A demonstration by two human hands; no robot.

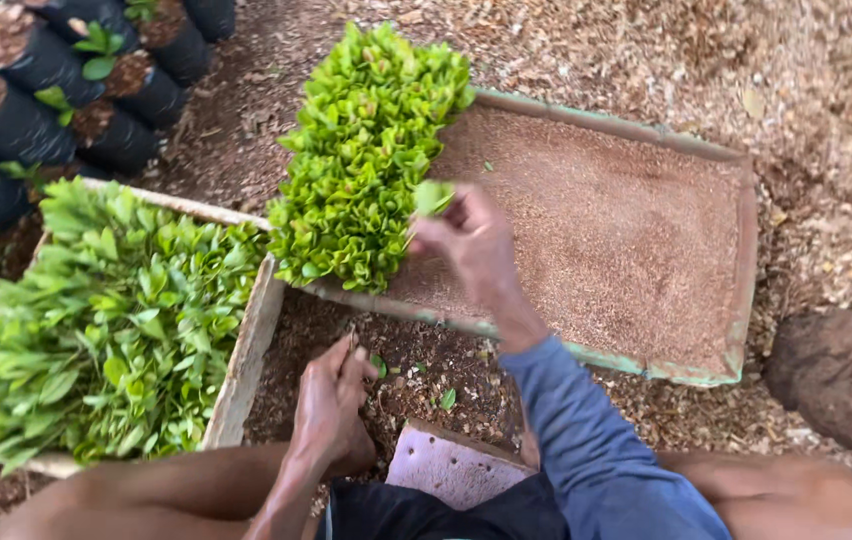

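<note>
My right hand [471, 243], in a blue sleeve, pinches a small green leafy cutting [433, 196] over a shallow green-rimmed tray [741, 300] filled with reddish-brown sawdust. The cutting is at the edge of a dense patch of planted cuttings [361, 150] covering the tray's left end. My left hand [331, 405] hangs low near my knee with its fingers closed on a thin stem or small tool; which of the two I cannot tell. To the left, a wooden box [246, 360] holds a heap of loose green cuttings [111, 320].
Black nursery bags [41, 110] with soil and small seedlings stand at the upper left. Wood chips cover the ground. A pinkish perforated board [451, 465] lies between my legs. A brown log or mound [846, 375] sits at the right.
</note>
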